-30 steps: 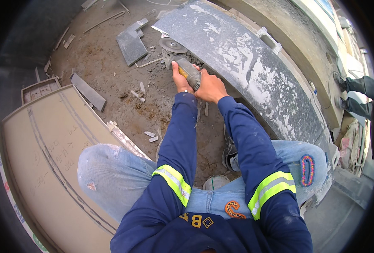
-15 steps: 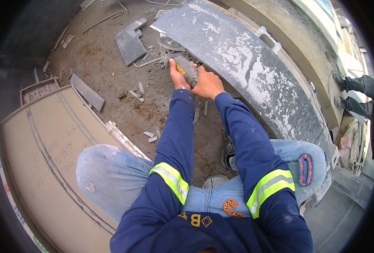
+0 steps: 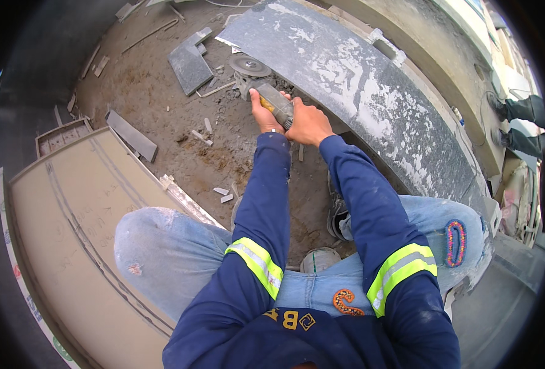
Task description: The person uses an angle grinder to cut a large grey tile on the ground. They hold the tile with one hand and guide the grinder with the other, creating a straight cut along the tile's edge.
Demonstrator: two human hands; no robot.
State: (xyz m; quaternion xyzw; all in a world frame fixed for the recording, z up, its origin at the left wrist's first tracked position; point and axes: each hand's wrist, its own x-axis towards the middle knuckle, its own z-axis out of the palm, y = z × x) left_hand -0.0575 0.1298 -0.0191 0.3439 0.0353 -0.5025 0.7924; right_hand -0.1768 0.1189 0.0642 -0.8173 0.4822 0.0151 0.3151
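An angle grinder [image 3: 271, 104] with a grey and yellow body is gripped in both my hands. My left hand [image 3: 265, 117] wraps round its left side, and my right hand [image 3: 309, 123] closes round the rear of the body from the right. The flat round disc [image 3: 250, 66] at the far end lies beside the near left edge of a long dark stone slab [image 3: 371, 104] with white patches. I cannot tell whether disc and slab touch. My fingers hide part of the grinder's body.
A pale panel [image 3: 57, 227] lies at my left. Cut stone pieces [image 3: 190, 67], a grey strip [image 3: 132, 136] and small chips [image 3: 222, 194] lie on the dirt ground. A concrete ledge [image 3: 420, 43] runs beyond the slab. Another person's legs [image 3: 525, 126] show at far right.
The grinder's disc has come slightly away from the slab edge, so more of its round face shows. Both hands keep their hold. The whole view has shifted slightly.
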